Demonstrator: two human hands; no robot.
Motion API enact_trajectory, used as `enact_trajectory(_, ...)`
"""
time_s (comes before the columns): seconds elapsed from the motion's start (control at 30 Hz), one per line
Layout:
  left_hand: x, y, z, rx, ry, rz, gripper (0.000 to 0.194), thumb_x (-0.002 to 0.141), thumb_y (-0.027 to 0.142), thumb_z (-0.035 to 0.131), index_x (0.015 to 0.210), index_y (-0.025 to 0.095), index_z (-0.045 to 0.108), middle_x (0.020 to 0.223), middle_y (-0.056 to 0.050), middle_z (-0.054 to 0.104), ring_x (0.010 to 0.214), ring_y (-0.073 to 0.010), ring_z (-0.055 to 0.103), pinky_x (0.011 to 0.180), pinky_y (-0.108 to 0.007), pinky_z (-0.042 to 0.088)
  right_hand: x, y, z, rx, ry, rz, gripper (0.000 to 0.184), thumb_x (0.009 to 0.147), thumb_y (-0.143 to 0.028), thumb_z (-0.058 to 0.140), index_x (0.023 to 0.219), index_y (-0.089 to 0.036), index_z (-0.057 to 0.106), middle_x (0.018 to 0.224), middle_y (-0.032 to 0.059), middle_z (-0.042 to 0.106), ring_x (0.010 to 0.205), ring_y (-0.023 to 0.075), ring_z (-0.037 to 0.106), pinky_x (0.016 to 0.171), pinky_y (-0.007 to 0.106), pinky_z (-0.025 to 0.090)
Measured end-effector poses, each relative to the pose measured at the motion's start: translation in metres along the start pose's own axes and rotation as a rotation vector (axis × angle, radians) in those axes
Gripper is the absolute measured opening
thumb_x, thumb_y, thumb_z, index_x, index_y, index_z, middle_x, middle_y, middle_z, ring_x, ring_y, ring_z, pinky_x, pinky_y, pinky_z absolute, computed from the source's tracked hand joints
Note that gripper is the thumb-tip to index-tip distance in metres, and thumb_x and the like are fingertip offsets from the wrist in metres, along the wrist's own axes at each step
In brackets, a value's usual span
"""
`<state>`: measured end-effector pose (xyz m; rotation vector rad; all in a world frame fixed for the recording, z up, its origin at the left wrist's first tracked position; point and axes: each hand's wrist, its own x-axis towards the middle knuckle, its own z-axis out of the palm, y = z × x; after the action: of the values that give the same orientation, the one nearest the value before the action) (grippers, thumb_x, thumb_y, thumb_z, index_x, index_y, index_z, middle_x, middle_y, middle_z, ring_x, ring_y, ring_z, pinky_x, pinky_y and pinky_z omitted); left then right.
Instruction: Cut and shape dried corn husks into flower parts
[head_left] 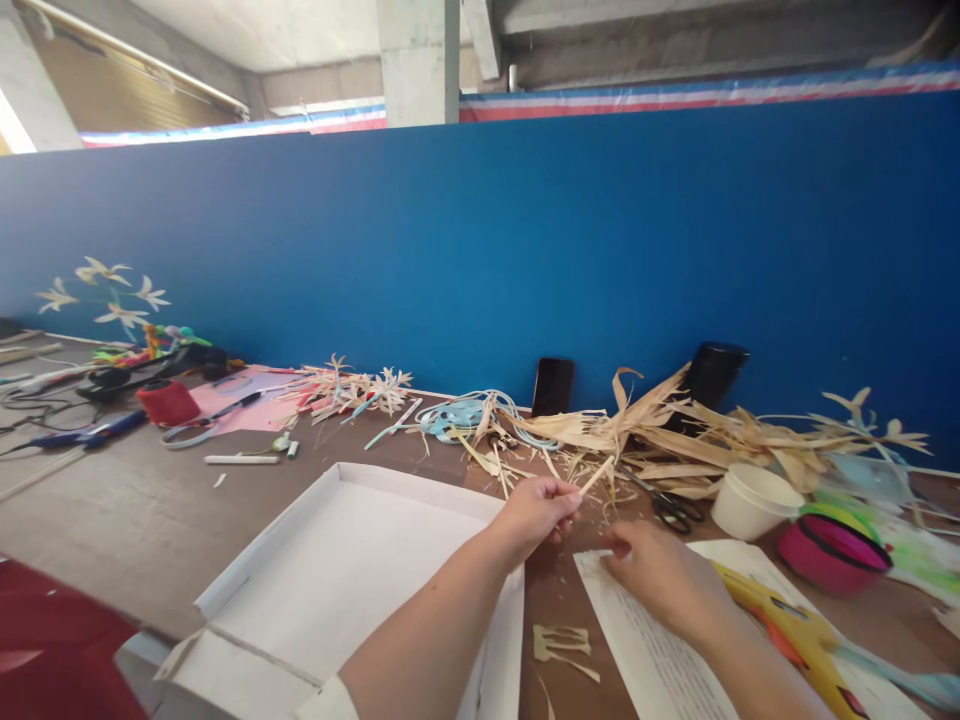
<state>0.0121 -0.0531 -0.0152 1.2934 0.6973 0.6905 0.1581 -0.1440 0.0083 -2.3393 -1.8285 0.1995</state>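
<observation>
My left hand (pixel 541 508) pinches a thin pale stick (pixel 598 476), perhaps a rolled strip of dried husk, which points up and to the right. Just right of it, my right hand (pixel 664 575) hovers over the top of a printed sheet of paper (pixel 637 650), its fingers curled together; whatever they hold, if anything, is hidden. Beyond both hands lies a heap of dried corn husks (pixel 637 435). Black scissors (pixel 677 510) rest at its near edge. Several cut husk pieces (pixel 562 643) lie on the brown table between my forearms.
An open white cardboard box (pixel 337 570) lies under my left forearm. To the right are a yellow glue gun (pixel 795 635), a white paper cup (pixel 754 500) and a pink pouch (pixel 832 550). A phone (pixel 553 387) leans against the blue partition (pixel 480 250).
</observation>
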Motion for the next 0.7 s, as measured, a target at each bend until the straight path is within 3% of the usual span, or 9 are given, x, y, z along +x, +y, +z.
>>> enact_trajectory(0.1,-0.001,0.002,0.001,0.017,0.005,0.013,0.037,0.067,0.044,0.062,0.086,0.012,0.061,0.068,-0.001,0.055,0.052,-0.0051,0.045,0.042,-0.016,0.031,0.001,-0.001,0.009,-0.046,-0.004,-0.005,0.015,0.071,-0.03,0.048,0.073,-0.027,0.063,0.085,0.0037,0.067,0.078,0.0225,0.061,0.057,0.028,0.033)
enact_trajectory(0.2,-0.001,0.002,0.001,0.02,0.01,0.017,0.035,0.067,0.042,0.062,0.085,0.012,0.061,0.067,-0.001,0.054,0.051,-0.0053,0.045,0.042,-0.016,0.032,0.006,0.004,0.013,0.051,0.01,-0.019,0.014,0.071,-0.027,0.048,0.069,-0.025,0.062,0.08,0.0029,0.067,0.075,0.0212,0.06,0.059,0.028,0.034)
enact_trajectory(0.3,-0.001,0.002,0.002,-0.007,0.012,0.021,0.035,0.067,0.042,0.062,0.086,0.012,0.063,0.067,-0.001,0.054,0.052,-0.0054,0.045,0.042,-0.016,0.031,0.009,0.007,0.006,0.356,0.048,-0.046,0.012,0.071,-0.029,0.052,0.07,-0.023,0.061,0.076,0.0012,0.066,0.071,0.0185,0.058,0.063,0.027,0.037)
enact_trajectory(0.37,-0.001,0.002,0.002,-0.04,0.016,0.023,0.037,0.066,0.043,0.063,0.087,0.013,0.063,0.067,-0.001,0.054,0.051,-0.0055,0.045,0.041,-0.016,0.031,0.008,0.005,-0.002,0.643,0.077,0.01,0.015,0.071,-0.035,0.055,0.074,-0.022,0.062,0.068,-0.0009,0.064,0.062,0.0151,0.055,0.058,0.025,0.037)
enact_trajectory(0.5,-0.002,0.004,0.004,-0.111,0.045,0.017,0.042,0.063,0.046,0.064,0.088,0.013,0.064,0.065,0.0,0.051,0.051,-0.006,0.044,0.042,-0.017,0.032,0.007,-0.004,-0.014,1.144,0.101,0.196,0.025,0.068,-0.042,0.061,0.08,-0.02,0.059,0.045,-0.0074,0.046,0.04,0.0073,0.034,0.04,0.02,0.02)
enact_trajectory(0.57,-0.002,0.005,0.005,-0.139,0.046,0.028,0.042,0.063,0.046,0.065,0.087,0.012,0.065,0.061,0.001,0.05,0.049,-0.0057,0.043,0.043,-0.018,0.032,0.008,-0.008,-0.014,1.285,0.107,0.233,0.026,0.064,-0.04,0.066,0.078,-0.019,0.057,0.043,-0.0077,0.045,0.039,0.0059,0.031,0.038,0.019,0.016)
enact_trajectory(0.7,-0.001,0.006,0.007,-0.179,0.033,0.038,0.039,0.062,0.041,0.067,0.087,0.01,0.063,0.058,0.002,0.05,0.047,-0.0055,0.044,0.047,-0.019,0.036,0.015,-0.01,-0.007,1.355,0.165,0.281,0.026,0.062,-0.037,0.069,0.075,-0.018,0.056,0.044,-0.0057,0.049,0.042,0.0058,0.036,0.038,0.017,0.019)
